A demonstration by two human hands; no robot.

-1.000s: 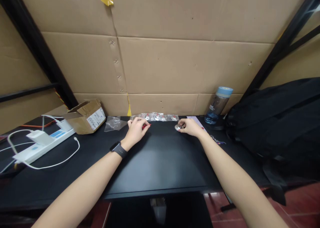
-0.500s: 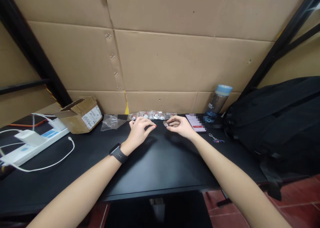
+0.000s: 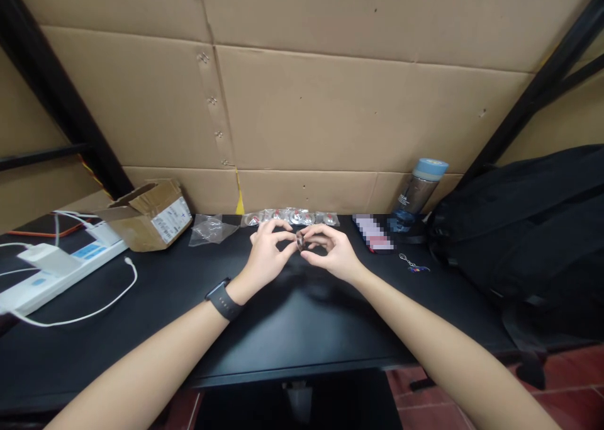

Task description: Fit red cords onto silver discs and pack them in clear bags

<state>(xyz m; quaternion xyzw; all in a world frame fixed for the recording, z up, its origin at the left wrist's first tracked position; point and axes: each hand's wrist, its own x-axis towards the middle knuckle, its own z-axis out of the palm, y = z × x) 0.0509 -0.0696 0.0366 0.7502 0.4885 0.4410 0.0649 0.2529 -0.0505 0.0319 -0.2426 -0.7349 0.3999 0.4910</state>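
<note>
My left hand (image 3: 270, 248), with a dark watch (image 3: 221, 298) on its wrist, pinches thumb and forefinger against one side of a small round shiny disc (image 3: 301, 241). A tiny red piece showed at these fingertips half a second ago; it is hidden now. From the other side my right hand (image 3: 333, 250) grips the disc between thumb and fingers, holding it upright on edge. Both hands are above the black table (image 3: 292, 329). Just behind them lies a row of several clear-wrapped round discs with red spots (image 3: 297, 216).
At left stand an open cardboard box (image 3: 146, 219), an empty clear bag (image 3: 211, 230) and a white power strip (image 3: 66, 279) with cables. At right are a phone (image 3: 374, 233), a keychain (image 3: 414, 265), a blue-lidded bottle (image 3: 418, 194) and a black backpack (image 3: 528, 228). Cardboard (image 3: 302, 115) walls the back.
My hands have come together, the right moving left with the disc and the left moving slightly right. The fingertips of my left hand now meet the disc. The view has shifted slightly.
</note>
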